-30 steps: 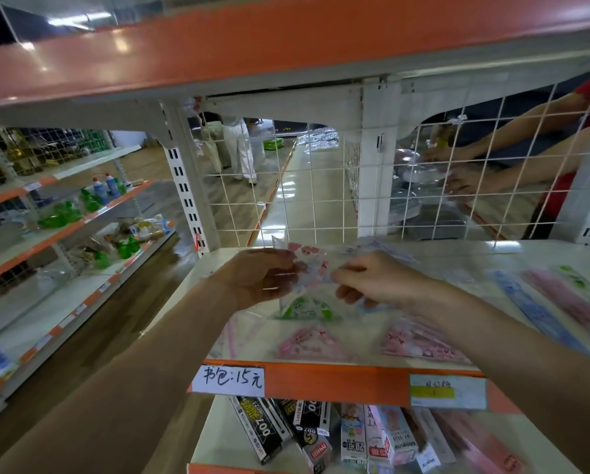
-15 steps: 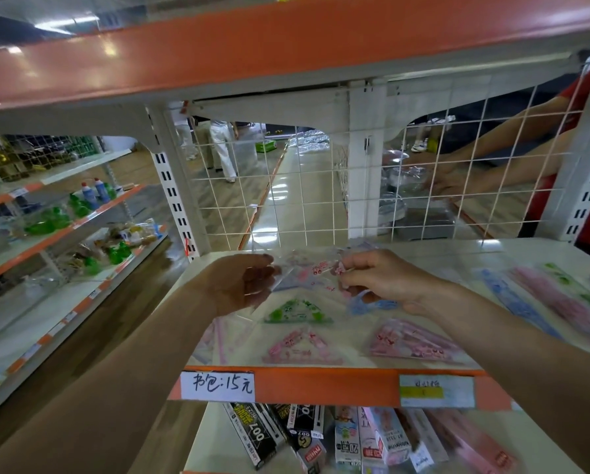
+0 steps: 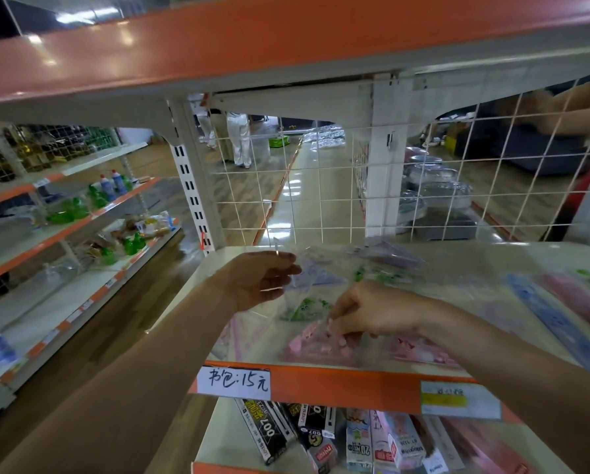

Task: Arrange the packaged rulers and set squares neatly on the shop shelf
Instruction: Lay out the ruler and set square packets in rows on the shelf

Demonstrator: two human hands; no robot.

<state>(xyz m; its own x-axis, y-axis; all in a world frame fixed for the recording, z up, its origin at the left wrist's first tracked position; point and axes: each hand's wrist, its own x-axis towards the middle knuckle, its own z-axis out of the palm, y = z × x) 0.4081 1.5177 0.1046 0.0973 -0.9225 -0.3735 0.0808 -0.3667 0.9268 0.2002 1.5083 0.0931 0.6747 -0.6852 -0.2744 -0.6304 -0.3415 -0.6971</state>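
My left hand (image 3: 259,280) pinches the clear bag of a blue-purple set square pack (image 3: 316,273), held just above the white shelf (image 3: 464,258). My right hand (image 3: 365,314) is lower, its fingertips pinching the top of a pink set square pack (image 3: 316,345) that lies at the shelf's front edge. A green set square pack (image 3: 304,307) lies between the two hands. Another pink pack (image 3: 420,350) lies under my right wrist. Packaged rulers, one blue (image 3: 557,323) and one pink (image 3: 581,302), lie at the right of the shelf.
A white wire grid (image 3: 324,200) backs the shelf and an orange-edged shelf (image 3: 286,39) hangs above. A price label (image 3: 233,383) sits on the orange front rail. Boxed goods (image 3: 365,439) fill the shelf below. Another person's arm (image 3: 574,118) reaches behind the grid.
My right hand let go of the pack held between both hands and dropped down to the pink pack at the front. My left hand kept its pack, a little further back.
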